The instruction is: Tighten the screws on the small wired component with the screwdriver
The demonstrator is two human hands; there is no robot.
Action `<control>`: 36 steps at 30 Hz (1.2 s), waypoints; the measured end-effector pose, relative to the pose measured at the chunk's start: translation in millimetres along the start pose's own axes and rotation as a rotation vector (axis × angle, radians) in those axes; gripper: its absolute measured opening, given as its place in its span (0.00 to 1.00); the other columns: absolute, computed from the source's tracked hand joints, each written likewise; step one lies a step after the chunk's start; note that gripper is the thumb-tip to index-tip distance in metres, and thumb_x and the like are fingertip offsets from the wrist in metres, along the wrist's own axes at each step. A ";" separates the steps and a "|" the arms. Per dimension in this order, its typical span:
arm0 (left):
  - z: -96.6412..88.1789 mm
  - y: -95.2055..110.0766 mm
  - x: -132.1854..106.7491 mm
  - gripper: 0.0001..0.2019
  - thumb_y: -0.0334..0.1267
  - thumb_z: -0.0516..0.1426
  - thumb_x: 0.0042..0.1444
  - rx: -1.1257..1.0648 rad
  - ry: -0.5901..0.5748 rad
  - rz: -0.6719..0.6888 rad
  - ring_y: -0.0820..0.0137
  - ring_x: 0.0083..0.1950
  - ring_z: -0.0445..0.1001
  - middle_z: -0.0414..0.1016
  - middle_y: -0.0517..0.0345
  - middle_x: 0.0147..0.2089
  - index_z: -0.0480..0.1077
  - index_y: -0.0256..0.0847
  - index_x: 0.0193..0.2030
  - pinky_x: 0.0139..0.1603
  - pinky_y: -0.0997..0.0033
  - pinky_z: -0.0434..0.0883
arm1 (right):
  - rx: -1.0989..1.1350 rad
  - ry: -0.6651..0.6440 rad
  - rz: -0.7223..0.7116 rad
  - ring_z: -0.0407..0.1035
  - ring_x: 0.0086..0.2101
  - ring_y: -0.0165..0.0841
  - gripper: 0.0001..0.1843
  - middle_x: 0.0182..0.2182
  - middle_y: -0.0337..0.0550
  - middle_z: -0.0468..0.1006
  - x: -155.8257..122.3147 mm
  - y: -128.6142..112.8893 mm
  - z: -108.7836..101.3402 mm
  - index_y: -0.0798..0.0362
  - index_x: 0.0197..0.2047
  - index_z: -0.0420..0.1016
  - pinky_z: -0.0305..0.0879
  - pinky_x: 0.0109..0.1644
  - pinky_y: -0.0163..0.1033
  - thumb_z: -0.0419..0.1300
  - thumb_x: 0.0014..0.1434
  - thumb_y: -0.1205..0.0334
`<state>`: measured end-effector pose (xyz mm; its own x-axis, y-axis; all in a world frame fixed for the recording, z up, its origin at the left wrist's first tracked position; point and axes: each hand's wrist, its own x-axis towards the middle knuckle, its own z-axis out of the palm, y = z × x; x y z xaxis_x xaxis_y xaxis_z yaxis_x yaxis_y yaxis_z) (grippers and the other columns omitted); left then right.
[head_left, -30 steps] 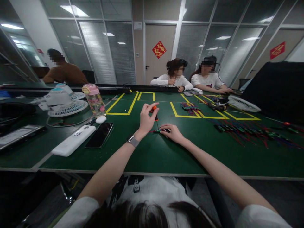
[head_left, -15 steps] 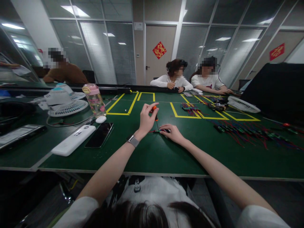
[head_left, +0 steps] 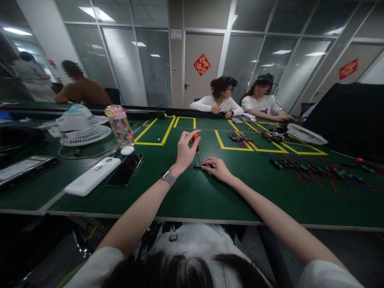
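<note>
My left hand (head_left: 186, 149) is closed around the orange and black handle of a screwdriver (head_left: 196, 137), which stands nearly upright. Its thin shaft points down and meets a small green circuit board (head_left: 197, 165) lying on the green tabletop. From the right, my right hand (head_left: 218, 169) pinches the board's right end, where a dark part shows under the fingers. Short red wires stick out at the board's left side. Exactly what the screwdriver's tip touches is too small to make out.
Left of me lie a black phone (head_left: 125, 171), a white power bank (head_left: 93, 177), a pink-lided bottle (head_left: 120, 127) and a white fan (head_left: 85, 136). Wired circuit boards (head_left: 321, 170) spread on the right, with another bunch (head_left: 240, 138) inside yellow tape. Two people sit across the table.
Both hands keep almost the same place, with the screwdriver still on the board. At the far left, a person in the background has shifted. The view has moved very slightly.
</note>
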<state>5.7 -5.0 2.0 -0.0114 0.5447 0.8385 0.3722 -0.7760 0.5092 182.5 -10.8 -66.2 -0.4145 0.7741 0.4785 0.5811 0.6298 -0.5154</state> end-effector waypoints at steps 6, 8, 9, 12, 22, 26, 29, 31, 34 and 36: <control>-2.2 4.6 -1.1 0.13 0.39 0.51 0.63 -0.003 -0.027 -0.006 0.72 0.39 0.70 0.68 0.56 0.40 0.70 0.43 0.52 0.43 0.72 0.69 | -0.005 -0.003 0.007 0.74 0.42 0.38 0.09 0.41 0.46 0.80 0.2 -0.7 -0.4 0.50 0.39 0.82 0.68 0.51 0.44 0.61 0.56 0.61; -2.8 5.7 -1.6 0.14 0.38 0.49 0.64 -0.022 -0.042 0.005 0.71 0.45 0.71 0.71 0.53 0.45 0.69 0.42 0.53 0.47 0.70 0.69 | -0.005 -0.002 0.009 0.74 0.42 0.38 0.09 0.41 0.47 0.81 0.2 -1.5 -0.5 0.51 0.39 0.82 0.68 0.51 0.44 0.62 0.56 0.61; -2.9 6.0 -1.9 0.15 0.37 0.47 0.65 -0.035 -0.048 0.013 0.70 0.48 0.71 0.71 0.52 0.47 0.69 0.42 0.54 0.50 0.68 0.68 | -0.005 -0.003 0.009 0.74 0.42 0.38 0.09 0.41 0.47 0.81 0.2 -1.9 -0.6 0.51 0.39 0.82 0.68 0.51 0.44 0.62 0.56 0.61; -2.3 5.3 -2.4 0.16 0.36 0.45 0.66 -0.061 -0.058 0.019 0.69 0.51 0.71 0.73 0.51 0.51 0.68 0.42 0.55 0.53 0.65 0.68 | -0.010 -0.006 0.001 0.75 0.42 0.38 0.09 0.41 0.47 0.81 0.2 -2.3 -0.6 0.51 0.39 0.82 0.68 0.50 0.44 0.62 0.56 0.62; -2.0 8.1 -0.4 0.13 0.35 0.49 0.64 -0.045 -0.035 -0.008 0.72 0.41 0.73 0.74 0.53 0.43 0.69 0.42 0.52 0.45 0.70 0.70 | -0.010 -0.003 -0.003 0.74 0.42 0.38 0.09 0.41 0.46 0.81 0.1 -0.1 -0.3 0.50 0.39 0.82 0.68 0.51 0.44 0.61 0.56 0.61; -2.6 10.9 -0.1 0.10 0.34 0.53 0.61 0.009 -0.007 0.007 0.72 0.39 0.70 0.71 0.56 0.39 0.71 0.42 0.47 0.42 0.72 0.69 | -0.014 -0.007 -0.003 0.74 0.43 0.38 0.09 0.41 0.47 0.80 0.3 0.7 -0.3 0.51 0.39 0.82 0.68 0.51 0.44 0.61 0.56 0.61; -2.7 11.8 -0.4 0.08 0.35 0.57 0.59 0.023 0.012 0.015 0.72 0.37 0.69 0.69 0.57 0.37 0.73 0.42 0.45 0.41 0.72 0.69 | -0.010 -0.012 -0.002 0.74 0.43 0.38 0.09 0.42 0.47 0.80 0.5 0.1 -0.6 0.51 0.39 0.81 0.68 0.51 0.44 0.61 0.57 0.61; -2.8 11.7 -0.7 0.08 0.36 0.57 0.58 0.018 0.013 0.018 0.72 0.37 0.69 0.68 0.58 0.36 0.73 0.43 0.45 0.41 0.72 0.69 | -0.007 -0.016 -0.001 0.74 0.42 0.38 0.09 0.41 0.46 0.80 0.6 -0.7 -1.0 0.50 0.39 0.81 0.68 0.50 0.44 0.61 0.57 0.61; -3.0 11.1 -1.4 0.10 0.38 0.53 0.62 -0.022 -0.017 0.015 0.72 0.40 0.71 0.71 0.57 0.39 0.72 0.44 0.47 0.43 0.71 0.69 | -0.004 -0.016 0.000 0.74 0.42 0.38 0.09 0.41 0.46 0.80 0.7 -1.7 -1.5 0.50 0.39 0.82 0.68 0.50 0.43 0.61 0.56 0.61; -3.1 10.5 -1.9 0.13 0.37 0.49 0.64 -0.068 -0.045 0.017 0.71 0.45 0.72 0.74 0.55 0.44 0.71 0.43 0.50 0.47 0.70 0.69 | -0.003 -0.012 -0.001 0.74 0.42 0.38 0.09 0.41 0.46 0.81 0.6 -1.7 -1.6 0.51 0.39 0.82 0.68 0.50 0.43 0.61 0.56 0.61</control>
<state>6.8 -15.2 6.3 0.0366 0.5443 0.8381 0.3084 -0.8039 0.5086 182.3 -11.5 -64.0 -0.4238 0.7739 0.4705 0.5829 0.6307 -0.5123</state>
